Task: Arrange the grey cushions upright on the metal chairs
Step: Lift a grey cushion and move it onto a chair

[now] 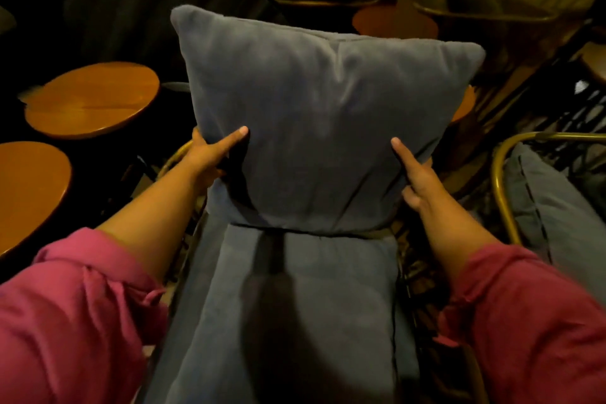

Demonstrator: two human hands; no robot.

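**Grey cushion held upright over a chair seat**

Grey fabric fills the middle of the view: a square cushion (pixel 314 121) stands upright, its lower edge resting on the back of a grey seat pad (pixel 288 311) that covers the chair below. The left hand (pixel 210 157) grips the cushion's lower left edge, thumb stretched across the front face and the other fingers hidden behind the fabric. The right hand (pixel 414 174) clasps the lower right edge the same way, thumb on the front, remaining fingers curled at the side. Both forearms come out of pushed-up pink sleeves (pixel 75 315).

A brass-coloured metal chair frame (pixel 501 180) curves at the right, with another grey cushion (pixel 554 207) lying inside it. Part of a similar metal rail shows just beside the left wrist. Two round wooden tables (pixel 91 98) sit at the left, well apart from the hands. The background is dark and blurred.
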